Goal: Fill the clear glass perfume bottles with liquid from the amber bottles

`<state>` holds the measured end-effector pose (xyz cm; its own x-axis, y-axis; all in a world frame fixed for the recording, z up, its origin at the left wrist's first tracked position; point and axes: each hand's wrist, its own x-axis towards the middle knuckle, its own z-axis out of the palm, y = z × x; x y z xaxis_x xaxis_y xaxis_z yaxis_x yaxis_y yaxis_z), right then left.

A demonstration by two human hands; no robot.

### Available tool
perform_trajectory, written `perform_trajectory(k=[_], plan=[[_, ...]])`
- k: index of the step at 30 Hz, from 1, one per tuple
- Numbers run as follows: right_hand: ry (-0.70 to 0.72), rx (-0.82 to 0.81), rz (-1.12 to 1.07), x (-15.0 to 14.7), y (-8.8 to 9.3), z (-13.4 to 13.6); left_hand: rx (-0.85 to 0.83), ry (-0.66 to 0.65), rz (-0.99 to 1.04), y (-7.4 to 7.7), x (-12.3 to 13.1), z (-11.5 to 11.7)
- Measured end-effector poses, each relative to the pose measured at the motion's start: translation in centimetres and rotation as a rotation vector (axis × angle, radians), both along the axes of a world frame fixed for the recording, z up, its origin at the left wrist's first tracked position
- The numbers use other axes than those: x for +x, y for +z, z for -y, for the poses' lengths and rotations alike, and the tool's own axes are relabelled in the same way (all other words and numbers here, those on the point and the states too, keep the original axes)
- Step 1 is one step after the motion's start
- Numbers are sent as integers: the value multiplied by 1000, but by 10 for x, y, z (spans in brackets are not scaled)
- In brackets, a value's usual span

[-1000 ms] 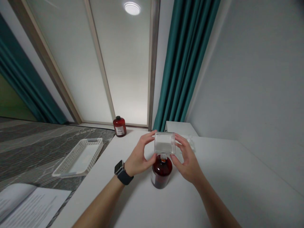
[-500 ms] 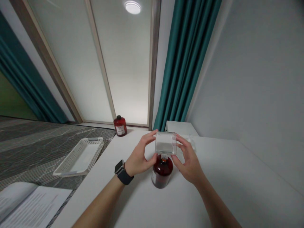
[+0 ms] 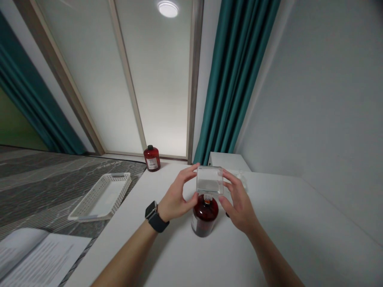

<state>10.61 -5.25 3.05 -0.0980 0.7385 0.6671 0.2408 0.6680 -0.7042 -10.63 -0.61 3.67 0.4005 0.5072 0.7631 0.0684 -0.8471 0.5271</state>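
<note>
A clear square plastic container [image 3: 209, 180] with white contents is held upside down over the neck of a dark red bottle [image 3: 204, 218] that stands on the white table [image 3: 287, 235]. My left hand [image 3: 176, 198], with a smartwatch on the wrist, grips the container's left side. My right hand [image 3: 237, 202] grips its right side. The container's small spout meets the bottle's opening.
A second dark red bottle [image 3: 151, 158] stands at the table's far left corner by the window. A white perforated basket [image 3: 101, 197] lies on the grey surface to the left, papers [image 3: 38, 255] nearer me. A white box [image 3: 227, 160] sits behind, beside teal curtains [image 3: 233, 79].
</note>
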Motion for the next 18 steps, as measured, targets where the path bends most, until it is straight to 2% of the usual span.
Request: perform_trajectory(k=[7,13,18], plan=[[-11,2,-61,-2,-5,-4,6,-2,-1,0,-1,-1],[52,-50,-120,-4,-4,-2,24,13,-27,2,-2,0],[49,-67,-139,-5,-4,-2,40,-60,-51,4,-7,1]])
